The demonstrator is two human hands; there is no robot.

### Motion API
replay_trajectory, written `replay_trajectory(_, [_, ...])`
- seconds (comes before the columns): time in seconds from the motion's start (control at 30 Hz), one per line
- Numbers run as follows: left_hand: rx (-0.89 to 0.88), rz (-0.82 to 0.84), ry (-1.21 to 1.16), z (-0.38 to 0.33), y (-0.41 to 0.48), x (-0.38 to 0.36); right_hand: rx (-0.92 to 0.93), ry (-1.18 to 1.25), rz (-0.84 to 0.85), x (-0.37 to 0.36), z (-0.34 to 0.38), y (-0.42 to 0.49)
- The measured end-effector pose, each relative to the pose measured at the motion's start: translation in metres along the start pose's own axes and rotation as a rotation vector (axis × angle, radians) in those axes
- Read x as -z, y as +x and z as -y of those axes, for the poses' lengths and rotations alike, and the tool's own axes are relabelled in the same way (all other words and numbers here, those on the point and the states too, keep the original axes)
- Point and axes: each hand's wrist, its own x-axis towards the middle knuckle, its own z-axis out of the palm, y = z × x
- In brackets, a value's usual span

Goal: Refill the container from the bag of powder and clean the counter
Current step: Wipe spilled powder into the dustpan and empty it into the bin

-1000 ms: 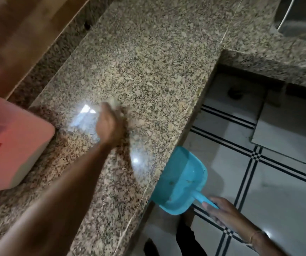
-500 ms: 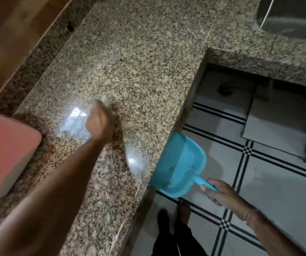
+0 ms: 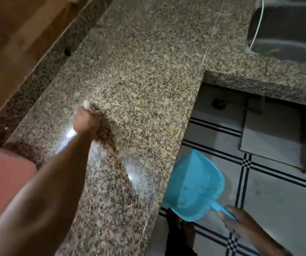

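Observation:
My left hand (image 3: 85,121) rests on the speckled granite counter (image 3: 139,80), closed around a small pale object (image 3: 86,104), likely a cloth or brush; only its tip shows. My right hand (image 3: 235,221) grips the handle of a turquoise dustpan (image 3: 194,185), held below and against the counter's front edge, its mouth toward the counter. A few specks lie inside the pan. The pink container (image 3: 2,183) stands at the left edge of the view, blurred and partly behind my left forearm.
A steel sink (image 3: 285,28) is set into the counter at the top right. Brown wood wall panelling (image 3: 15,34) runs along the back left. Below lies a white tiled floor with black lines (image 3: 259,182), and my feet show beneath the dustpan.
My left hand has stayed on the counter, shifting slightly away from me. The dustpan remains at the counter's edge. The view has swung left to right, pushing the pink container further out of frame.

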Motion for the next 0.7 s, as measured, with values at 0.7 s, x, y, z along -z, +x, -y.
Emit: replay_trajectory(0.7, [-0.934,0.71,-0.093,0.033,-0.226,0.069,0.073,0.02,0.075,-0.024,-0.002,-0.037])
